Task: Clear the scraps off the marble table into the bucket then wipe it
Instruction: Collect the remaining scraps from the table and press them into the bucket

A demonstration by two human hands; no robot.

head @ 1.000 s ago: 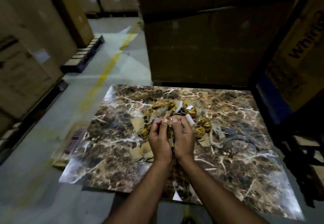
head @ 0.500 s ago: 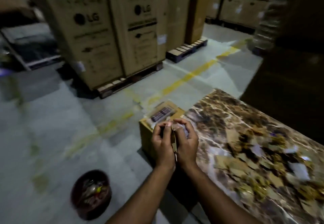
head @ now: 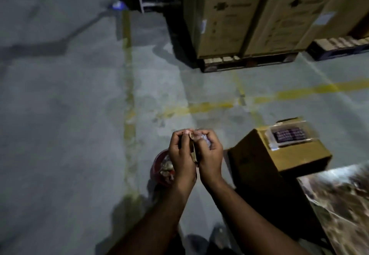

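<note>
Fingers of both hands are curled around 1 bundle of scraps, clamped between left hand and right hand. Directly beneath, what appears through blur to be the red bucket is observed on the floor. Marble table is noted at lower right.

My left hand covers most of the round red bucket. Brown-veined marble table: motion-blurred, cut off at right edge. Carton print unreadable.

A warehouse: tall cardboard cartons on pallets, concrete floor with yellow lines.
</note>
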